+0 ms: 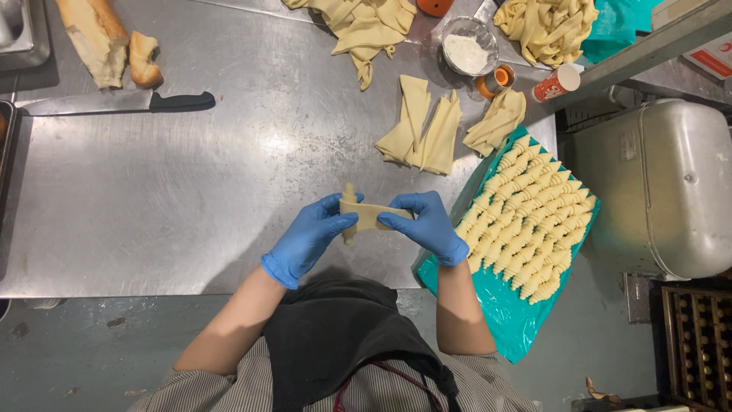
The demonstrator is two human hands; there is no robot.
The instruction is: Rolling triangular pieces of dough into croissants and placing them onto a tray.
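Both my hands wear blue gloves and hold one pale strip of dough just above the steel table. My left hand pinches its left end, where the dough bunches and sticks up. My right hand grips the right end, pulling the strip flat between the two. To the right lies a teal-lined tray packed with rows of rolled dough pieces.
Cut dough triangles lie beyond my hands, with more dough heaps at the back. A bowl of white flour, a big knife, a torn bread loaf and a paper cup sit on the table. A metal container stands right.
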